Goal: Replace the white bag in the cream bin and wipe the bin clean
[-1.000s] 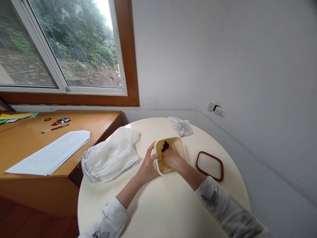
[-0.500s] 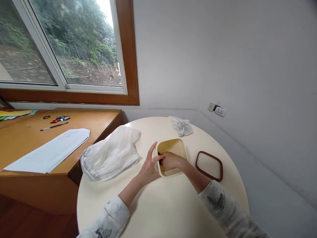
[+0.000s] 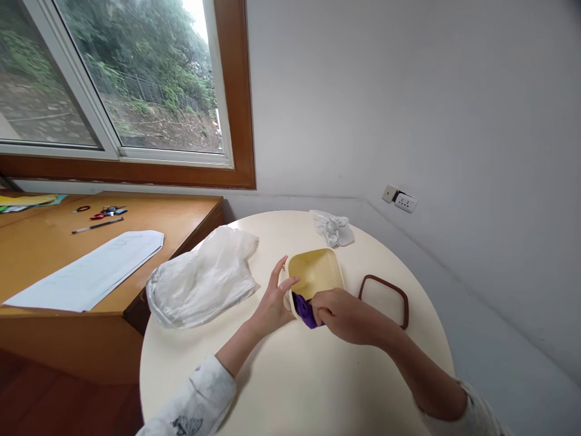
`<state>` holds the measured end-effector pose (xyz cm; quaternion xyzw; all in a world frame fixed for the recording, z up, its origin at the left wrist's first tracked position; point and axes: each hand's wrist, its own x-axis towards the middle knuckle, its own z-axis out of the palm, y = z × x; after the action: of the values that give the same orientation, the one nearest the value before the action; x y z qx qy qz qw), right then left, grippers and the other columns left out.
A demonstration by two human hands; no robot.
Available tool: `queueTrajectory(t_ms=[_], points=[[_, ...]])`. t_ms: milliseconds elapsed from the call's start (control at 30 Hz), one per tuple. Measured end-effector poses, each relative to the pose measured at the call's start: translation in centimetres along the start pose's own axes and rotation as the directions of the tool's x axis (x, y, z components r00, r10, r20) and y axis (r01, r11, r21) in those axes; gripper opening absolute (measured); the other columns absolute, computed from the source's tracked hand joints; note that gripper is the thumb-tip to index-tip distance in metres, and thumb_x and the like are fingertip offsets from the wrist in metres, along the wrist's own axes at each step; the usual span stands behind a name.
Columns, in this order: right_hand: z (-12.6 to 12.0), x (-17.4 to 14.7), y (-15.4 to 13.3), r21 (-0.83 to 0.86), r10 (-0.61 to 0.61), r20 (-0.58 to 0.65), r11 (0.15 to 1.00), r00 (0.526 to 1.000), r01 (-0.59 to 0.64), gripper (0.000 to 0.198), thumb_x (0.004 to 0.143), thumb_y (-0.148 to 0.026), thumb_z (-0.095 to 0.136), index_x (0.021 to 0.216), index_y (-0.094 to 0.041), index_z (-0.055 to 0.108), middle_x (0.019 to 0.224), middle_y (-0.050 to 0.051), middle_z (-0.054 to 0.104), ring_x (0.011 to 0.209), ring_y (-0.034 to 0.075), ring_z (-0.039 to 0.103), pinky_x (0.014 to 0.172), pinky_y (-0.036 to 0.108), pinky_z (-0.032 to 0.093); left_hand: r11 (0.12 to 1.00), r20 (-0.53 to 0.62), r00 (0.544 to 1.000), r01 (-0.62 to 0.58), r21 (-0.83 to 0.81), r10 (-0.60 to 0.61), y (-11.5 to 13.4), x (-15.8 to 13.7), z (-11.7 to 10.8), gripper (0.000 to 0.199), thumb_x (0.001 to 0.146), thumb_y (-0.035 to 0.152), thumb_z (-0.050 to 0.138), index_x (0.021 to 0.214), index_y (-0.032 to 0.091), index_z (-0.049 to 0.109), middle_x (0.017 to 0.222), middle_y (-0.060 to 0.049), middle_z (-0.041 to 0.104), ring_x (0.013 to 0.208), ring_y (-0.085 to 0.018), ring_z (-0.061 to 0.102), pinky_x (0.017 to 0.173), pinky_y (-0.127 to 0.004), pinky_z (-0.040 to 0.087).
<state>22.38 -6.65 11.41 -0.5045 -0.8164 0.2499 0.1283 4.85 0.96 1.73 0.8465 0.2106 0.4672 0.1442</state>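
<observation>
A cream-yellow square container [image 3: 318,272] is tilted on the round table, its open side toward me. My left hand [image 3: 275,298] grips its left wall, thumb over the rim and fingers around the outside. My right hand [image 3: 338,312] is closed on a bunched purple cloth [image 3: 305,310] at the container's near rim. Part of the cloth lies inside and part hangs over the edge. The fingertips of my right hand are hidden behind the knuckles. Just right of that hand lies a brown frame-shaped rim [image 3: 385,284], partly covered by my forearm.
A crumpled white plastic bag [image 3: 209,275] lies on the round table [image 3: 290,381] at the left. Another knotted white bag [image 3: 333,229] sits at the back. The adjoining wooden desk [image 3: 181,209] holds paper sheets [image 3: 95,269], a pen [image 3: 97,226] and keys [image 3: 111,211].
My right hand has come out of the container toward me and to the right, drawing the purple cloth over the near rim. My left hand keeps its grip on the container.
</observation>
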Motion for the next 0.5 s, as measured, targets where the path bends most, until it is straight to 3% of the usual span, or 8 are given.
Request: queueTrajectory(t_ms=[133,233,367,500], points=[[0.8,0.6,0.6,-0.057,0.072,-0.047,0.996,0.996,-0.075,0.027,0.087,-0.017,0.026,0.082,-0.018,0.052,0.072,0.001,0.058,0.062,0.012,0.05,0.056,0.024,0.034,1.0,0.006,1.0,0.007,-0.008,-0.007,0.2,0.2,-0.1,0.083,0.057,0.028,0.079,0.123,0.029,0.03,0.146,-0.015,0.005,0.135,-0.033,0.012,0.099,-0.05,0.036],[1.5,2.6,1.9,-0.149,0.109,0.064,0.984,0.992,-0.099,0.032,0.091,-0.024,0.023,0.102,-0.018,0.052,0.086,0.005,0.063,0.069,0.015,0.056,0.057,0.026,0.037,1.0,0.02,1.0,-0.013,-0.006,0.013,0.4,0.3,-0.2,0.079,0.06,0.023,0.077,0.123,0.028,0.03,0.145,-0.015,0.006,0.135,-0.033,0.013,0.099,-0.048,0.037],[2.4,5.7,3.5,-0.277,0.112,0.252,0.96,0.961,-0.039,0.031,0.089,-0.024,0.029,0.102,-0.019,0.056,0.101,0.006,0.064,0.079,0.017,0.06,0.059,0.025,0.041,0.999,0.047,0.998,-0.031,0.011,0.03,0.5,0.3,-0.3,0.076,0.063,0.02,0.074,0.125,0.028,0.03,0.145,-0.015,0.008,0.135,-0.033,0.015,0.099,-0.049,0.037],[2.8,7.4,3.7,-0.35,0.145,0.233,0.935,0.962,-0.056,0.029,0.087,-0.022,0.032,0.098,-0.017,0.059,0.102,0.009,0.065,0.086,0.02,0.061,0.061,0.027,0.042,0.999,0.082,0.996,-0.036,0.016,0.034,0.5,0.3,-0.4,0.083,0.064,0.02,0.074,0.13,0.029,0.024,0.145,-0.016,0.005,0.135,-0.035,0.012,0.098,-0.051,0.038]])
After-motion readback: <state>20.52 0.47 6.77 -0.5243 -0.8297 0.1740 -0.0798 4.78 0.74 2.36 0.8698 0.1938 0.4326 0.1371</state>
